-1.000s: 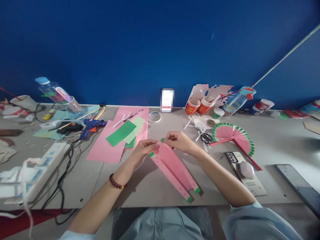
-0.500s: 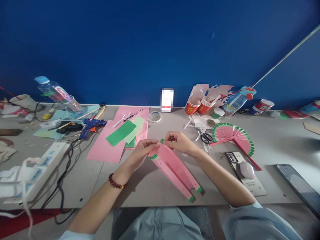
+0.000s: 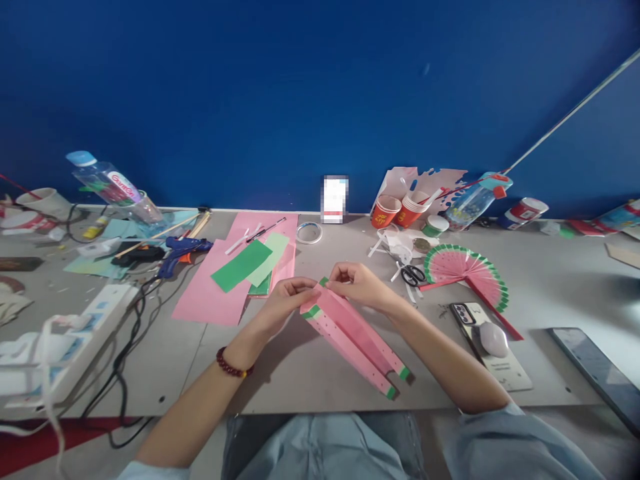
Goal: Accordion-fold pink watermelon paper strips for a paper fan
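A long pink paper strip (image 3: 353,337) with green ends and small dots lies folded in pleats on the grey table (image 3: 300,373), slanting from the middle toward the near right. My left hand (image 3: 283,301) pinches its far end from the left. My right hand (image 3: 361,283) pinches the same end from the right, fingers closed on the fold. A bead bracelet sits on my left wrist.
Pink and green paper sheets (image 3: 240,270) lie to the left, beside a blue glue gun (image 3: 183,252), cables and a white power strip (image 3: 75,333). To the right are scissors (image 3: 413,274), a finished watermelon fan (image 3: 470,270), a phone (image 3: 487,337), red cups (image 3: 400,212) and a tape roll (image 3: 309,233).
The strip's pleats have been pressed closer together, and its near green end has swung slightly right and toward me. Both hands stay pinched at the far end.
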Action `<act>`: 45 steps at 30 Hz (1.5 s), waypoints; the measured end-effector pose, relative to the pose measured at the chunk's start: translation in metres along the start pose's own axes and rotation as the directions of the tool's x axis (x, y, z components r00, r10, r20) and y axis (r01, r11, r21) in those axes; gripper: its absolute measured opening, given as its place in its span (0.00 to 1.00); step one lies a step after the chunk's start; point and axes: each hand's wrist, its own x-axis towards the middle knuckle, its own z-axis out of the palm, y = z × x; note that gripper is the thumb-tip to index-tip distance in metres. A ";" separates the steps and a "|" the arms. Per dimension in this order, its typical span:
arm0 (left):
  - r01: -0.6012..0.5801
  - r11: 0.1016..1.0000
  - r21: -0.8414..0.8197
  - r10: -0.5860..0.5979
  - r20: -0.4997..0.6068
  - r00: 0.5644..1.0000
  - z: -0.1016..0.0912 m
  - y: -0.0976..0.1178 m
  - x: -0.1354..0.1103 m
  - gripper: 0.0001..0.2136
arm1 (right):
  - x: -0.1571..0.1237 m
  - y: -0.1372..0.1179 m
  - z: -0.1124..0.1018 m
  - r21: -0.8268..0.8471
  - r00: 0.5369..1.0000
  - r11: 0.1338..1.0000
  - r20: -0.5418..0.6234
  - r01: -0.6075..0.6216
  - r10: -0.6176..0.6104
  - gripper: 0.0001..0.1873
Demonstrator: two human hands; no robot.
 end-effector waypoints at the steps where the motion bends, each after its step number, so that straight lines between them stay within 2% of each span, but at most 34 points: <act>1: -0.003 1.000 0.002 0.003 -0.001 1.000 0.000 -0.001 0.000 0.09 | 0.000 0.000 0.000 -0.005 1.000 1.000 -0.001 0.005 -0.005 0.11; 16: -0.035 0.999 0.022 0.035 0.004 0.999 0.001 0.000 0.001 0.10 | 0.001 0.002 0.002 -0.058 0.999 0.997 -0.004 0.048 -0.048 0.11; 25: -0.057 0.995 0.087 0.066 -0.106 0.992 0.004 0.000 0.006 0.11 | 0.001 0.000 0.003 -0.054 0.997 0.996 0.041 0.072 -0.070 0.09; 39: -0.113 0.979 0.172 0.128 -0.079 0.989 0.004 -0.006 0.006 0.11 | 0.000 0.001 0.007 -0.097 0.991 0.989 0.093 0.108 -0.099 0.10; 42: -0.130 0.979 0.160 0.151 -0.127 0.980 0.002 -0.006 0.009 0.12 | 0.001 0.001 0.009 -0.097 0.994 0.992 0.077 0.086 -0.079 0.10; 45: -0.138 0.982 0.129 0.166 -0.239 0.957 -0.003 -0.008 0.014 0.12 | 0.001 0.003 0.005 -0.111 0.992 0.993 0.126 0.036 -0.022 0.13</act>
